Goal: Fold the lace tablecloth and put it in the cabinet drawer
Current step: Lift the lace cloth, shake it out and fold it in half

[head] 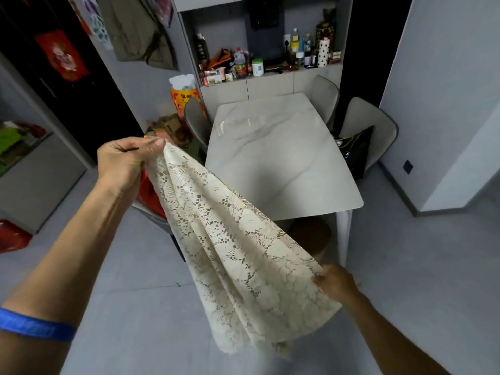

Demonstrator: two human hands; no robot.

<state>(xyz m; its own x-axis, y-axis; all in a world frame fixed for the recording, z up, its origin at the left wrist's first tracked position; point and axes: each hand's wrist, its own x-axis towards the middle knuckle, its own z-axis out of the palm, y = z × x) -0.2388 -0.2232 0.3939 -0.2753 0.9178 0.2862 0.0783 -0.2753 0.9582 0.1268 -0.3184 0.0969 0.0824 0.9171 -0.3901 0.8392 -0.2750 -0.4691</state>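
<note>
The cream lace tablecloth (238,255) hangs in the air in front of me, draped in folds between both hands. My left hand (127,161) is raised at the left and pinches the cloth's top corner between thumb and fingers. Lower down at the right, my right hand (335,282) grips the cloth's side edge. The cloth's bottom end dangles free above the grey floor. The grey cabinet (259,87) stands against the far wall behind the table; its lower fronts are closed.
A white marble table (284,163) stands just ahead, with grey chairs (365,125) around it and a black bag (357,150) on one. The cabinet shelf holds several bottles (243,63). Red bags lie at the left on the floor.
</note>
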